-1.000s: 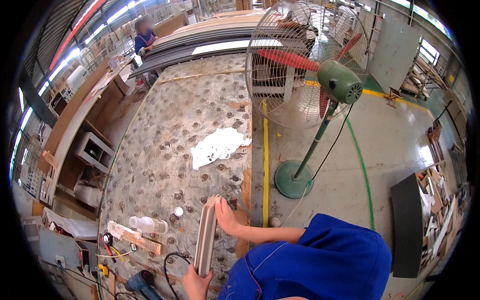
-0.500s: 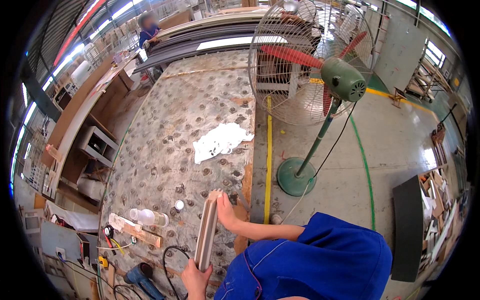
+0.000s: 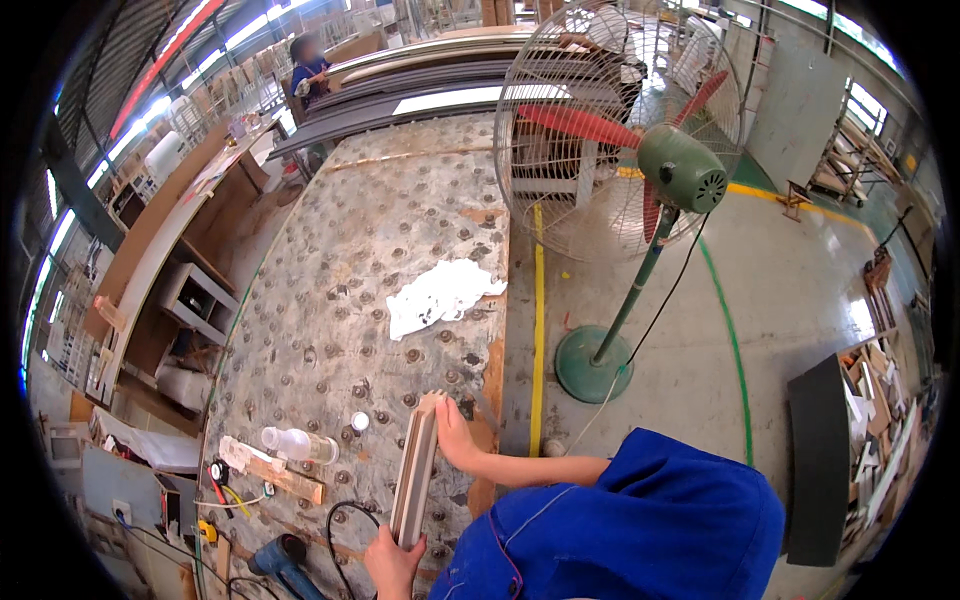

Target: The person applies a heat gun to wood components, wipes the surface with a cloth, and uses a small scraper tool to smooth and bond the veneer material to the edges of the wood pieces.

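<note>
A short length of grooved wood moulding (image 3: pixel 414 478), beige and grey, lies lengthwise before me over the studded worktable (image 3: pixel 290 310). My left hand (image 3: pixel 393 563) grips its near end, thumb on the right side. At the far end my right hand (image 3: pixel 455 436) is closed along its right side, fingers curled over the tip. Left of it are a clear plastic bottle (image 3: pixel 300 445) on its side, a white round cap (image 3: pixel 360 421) and a rough wood block (image 3: pixel 285 477). A white crumpled cloth (image 3: pixel 440 298) lies farther up the table.
A blue power tool (image 3: pixel 285 565) and a black cable (image 3: pixel 335 520) are at near left, by a tape measure (image 3: pixel 207 531). A green standing fan (image 3: pixel 685 165) is off the table's right edge. A scrap bin (image 3: pixel 820 450) stands far right. Another person (image 3: pixel 308 75) is beyond long boards (image 3: pixel 430 85).
The view has shifted slightly, so the table's things appear a little lower. My two hands keep the same hold on the moulding. The other person has leaned slightly.
</note>
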